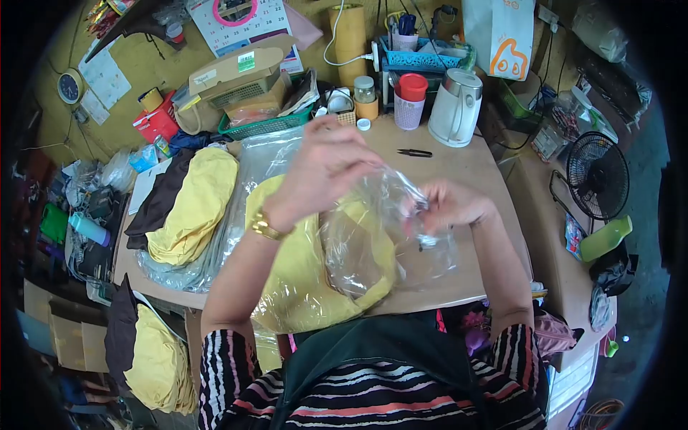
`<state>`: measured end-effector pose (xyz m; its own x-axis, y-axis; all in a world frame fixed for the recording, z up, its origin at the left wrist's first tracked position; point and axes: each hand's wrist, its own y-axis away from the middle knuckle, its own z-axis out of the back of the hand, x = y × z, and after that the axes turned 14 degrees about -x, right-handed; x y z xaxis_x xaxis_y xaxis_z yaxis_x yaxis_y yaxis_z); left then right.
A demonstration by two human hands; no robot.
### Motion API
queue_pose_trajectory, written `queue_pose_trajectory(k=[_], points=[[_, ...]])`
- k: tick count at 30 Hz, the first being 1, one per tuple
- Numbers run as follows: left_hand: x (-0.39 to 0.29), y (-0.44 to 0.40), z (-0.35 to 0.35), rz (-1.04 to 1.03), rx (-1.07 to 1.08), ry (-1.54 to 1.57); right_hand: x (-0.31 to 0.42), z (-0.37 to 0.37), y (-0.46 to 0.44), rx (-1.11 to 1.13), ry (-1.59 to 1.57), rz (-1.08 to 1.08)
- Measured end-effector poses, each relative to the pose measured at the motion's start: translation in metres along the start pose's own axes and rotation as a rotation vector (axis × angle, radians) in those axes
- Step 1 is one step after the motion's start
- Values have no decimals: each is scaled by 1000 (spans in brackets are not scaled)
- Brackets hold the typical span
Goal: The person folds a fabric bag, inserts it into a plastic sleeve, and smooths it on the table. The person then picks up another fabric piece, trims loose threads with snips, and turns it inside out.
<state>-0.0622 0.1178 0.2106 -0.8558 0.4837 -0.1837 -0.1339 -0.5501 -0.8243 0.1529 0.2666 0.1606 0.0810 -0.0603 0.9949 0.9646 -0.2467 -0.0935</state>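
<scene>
A clear plastic bag (383,190) is stretched between my two hands above the table. My left hand (326,168), wearing a gold watch and slightly blurred, pinches the bag's upper left edge. On the other side my right hand (455,206) is closed on crumpled plastic of the same bag. Below them, a yellow fabric piece (294,279) with a curved strap-like band lies at the table's front edge, under or inside shiny clear plastic; which of these I cannot tell. Small black thread snips (415,153) rest beyond my right hand.
Stacked yellow and dark brown fabric pieces (193,208) lie at left on plastic sheets. Another pile (154,351) sits lower left. Along the back stand a green basket (269,127), a pink cup with red lid (410,107) and a white kettle (456,107). A black fan (598,175) stands right.
</scene>
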Motion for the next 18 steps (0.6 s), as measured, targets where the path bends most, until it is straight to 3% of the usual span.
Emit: queue_pose_trajectory(k=[1,2,4,5,7,8,9,10,11,13,14,16,18], points=[[5,-1,11,104,3,148,-1,7,6,248,99,-182],[10,-1,25,205,7,294,-1,11,8,248,104,-179],[15,5,63,478,38,746,-2,19,12,396,726,-434],[15,5,86,456,127,728,-11,29,17,398,728,-430],[8,6,116,436,218,708,-33,52,33,165,1159,-188],[1,9,123,428,258,457,-35,62,40,165,1158,-187],[-2,11,130,413,295,204,-35,69,45,-45,1140,-26],[-3,12,135,412,295,201,-34,76,47,-253,1110,136],[-3,14,140,389,296,-17,-31,83,48,-253,1110,138],[6,17,153,328,263,-325,-22,93,46,-502,608,190],[13,20,157,330,261,-327,-22,91,44,-499,609,191],[23,23,161,235,115,-488,-25,86,37,-520,-148,460],[34,19,165,226,170,-477,-36,81,29,-511,-299,509]])
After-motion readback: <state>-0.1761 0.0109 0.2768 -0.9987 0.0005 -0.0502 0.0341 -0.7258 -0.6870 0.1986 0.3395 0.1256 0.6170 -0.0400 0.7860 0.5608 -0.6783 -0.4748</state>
